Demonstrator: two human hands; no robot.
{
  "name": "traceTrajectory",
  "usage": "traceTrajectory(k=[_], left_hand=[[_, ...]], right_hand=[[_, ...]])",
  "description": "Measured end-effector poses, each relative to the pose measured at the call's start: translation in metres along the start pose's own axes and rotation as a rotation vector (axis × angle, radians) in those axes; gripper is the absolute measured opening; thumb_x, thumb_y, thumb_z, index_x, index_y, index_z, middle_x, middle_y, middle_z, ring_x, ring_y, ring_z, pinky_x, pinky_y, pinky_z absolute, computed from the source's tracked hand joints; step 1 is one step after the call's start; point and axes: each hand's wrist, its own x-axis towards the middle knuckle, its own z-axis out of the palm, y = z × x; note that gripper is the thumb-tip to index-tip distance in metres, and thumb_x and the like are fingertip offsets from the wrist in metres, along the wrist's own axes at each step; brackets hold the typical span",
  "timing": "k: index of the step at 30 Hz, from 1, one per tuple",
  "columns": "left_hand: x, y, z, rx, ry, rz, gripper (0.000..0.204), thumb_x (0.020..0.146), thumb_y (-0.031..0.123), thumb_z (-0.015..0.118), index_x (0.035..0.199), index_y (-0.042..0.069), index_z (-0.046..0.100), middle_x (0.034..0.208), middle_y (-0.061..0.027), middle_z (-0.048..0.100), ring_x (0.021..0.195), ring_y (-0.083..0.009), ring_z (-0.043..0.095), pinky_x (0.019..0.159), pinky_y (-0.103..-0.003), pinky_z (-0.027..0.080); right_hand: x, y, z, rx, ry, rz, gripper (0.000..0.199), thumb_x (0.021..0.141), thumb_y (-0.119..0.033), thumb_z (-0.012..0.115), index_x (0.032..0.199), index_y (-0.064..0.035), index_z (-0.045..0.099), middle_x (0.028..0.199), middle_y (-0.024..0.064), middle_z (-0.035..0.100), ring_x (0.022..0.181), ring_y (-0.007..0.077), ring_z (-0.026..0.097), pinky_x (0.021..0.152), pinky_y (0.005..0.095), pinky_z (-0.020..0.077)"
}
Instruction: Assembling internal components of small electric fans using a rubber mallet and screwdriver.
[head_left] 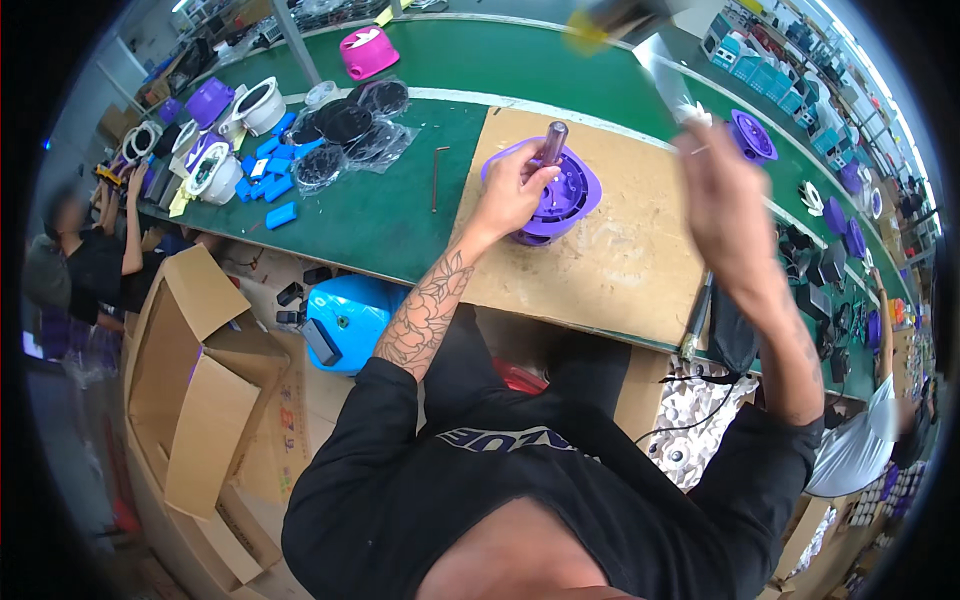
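Observation:
A purple round plastic housing (573, 208) rests on the brown board (625, 262) in front of me. My left hand (515, 188) is closed around a thick metal rod (555, 143), which stands nearly upright over the housing. Where the rod's lower end meets the housing is hidden by my fingers. Raised to the right of the board, my right hand (728, 205) is smeared by motion. It is closed on the handle of a hammer (655, 65), whose blurred dark and yellow head is up at the top edge of the view.
Blue blocks (262, 176), bagged black discs (345, 120) and white-and-purple housings lie to the left, with a hex key (436, 180) nearer the board. A pink housing (367, 52) stands behind. An electric screwdriver (697, 318) lies at the board's right edge. Other people work on both sides.

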Motion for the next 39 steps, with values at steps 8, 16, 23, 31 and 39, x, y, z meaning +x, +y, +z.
traceTrajectory(k=[8, 16, 23, 31, 39], left_hand=[[0.002, -0.005, -0.001, -0.037, 0.051, 0.039, 0.026, 0.092, 0.002, 0.064, 0.116, -0.004, 0.059, 0.098, -0.0089, 0.068, 0.087, -0.0130, 0.067, 0.079, -0.027, 0.054], [-0.003, 0.029, -0.071, -0.294, 0.440, 0.033, 0.026, 0.092, 0.007, 0.066, 0.114, -0.004, 0.058, 0.093, -0.0085, 0.066, 0.073, -0.0131, 0.067, 0.067, -0.026, 0.056], [-0.062, -0.054, -0.104, 0.075, 0.385, -0.367, 0.050, 0.091, 0.012, 0.069, 0.133, -0.009, 0.051, 0.093, -0.0115, 0.068, 0.069, -0.0121, 0.066, 0.057, -0.024, 0.055], [-0.076, -0.053, -0.051, 0.033, 0.269, -0.174, 0.036, 0.101, 0.013, 0.051, 0.131, -0.008, 0.054, 0.123, -0.0176, 0.064, 0.112, -0.0203, 0.062, 0.096, -0.029, 0.047], [-0.066, -0.038, 0.002, -0.018, 0.182, 0.066, 0.058, 0.106, 0.033, 0.038, 0.148, -0.007, 0.032, 0.152, -0.0237, 0.035, 0.143, -0.0317, 0.032, 0.117, -0.036, 0.025]], right_hand=[[-0.015, 0.024, -0.008, -0.016, -0.117, 0.004, 0.025, 0.096, -0.015, 0.056, 0.112, 0.0043, 0.057, 0.084, 0.0301, 0.062, 0.081, 0.0465, 0.061, 0.067, 0.0478, 0.0479], [-0.109, 0.140, 0.069, -0.411, -0.422, 0.428, 0.030, 0.092, -0.023, 0.058, 0.116, -0.0050, 0.059, 0.090, 0.0240, 0.066, 0.084, 0.0434, 0.065, 0.075, 0.0514, 0.0517], [-0.109, 0.124, 0.121, -0.333, -0.102, -0.009, 0.042, 0.089, -0.025, 0.063, 0.123, -0.0019, 0.057, 0.104, 0.0184, 0.063, 0.099, 0.0348, 0.059, 0.085, 0.0441, 0.0477], [-0.050, 0.020, 0.190, -0.337, -0.197, -0.001, 0.066, 0.082, -0.045, 0.070, 0.119, 0.0075, 0.056, 0.109, 0.0171, 0.061, 0.109, 0.0320, 0.055, 0.100, 0.0467, 0.0370], [-0.059, 0.051, 0.180, -0.035, 0.005, 0.142, 0.062, 0.071, -0.038, 0.079, 0.111, 0.0054, 0.060, 0.107, 0.0193, 0.062, 0.106, 0.0334, 0.056, 0.101, 0.0476, 0.0340]])
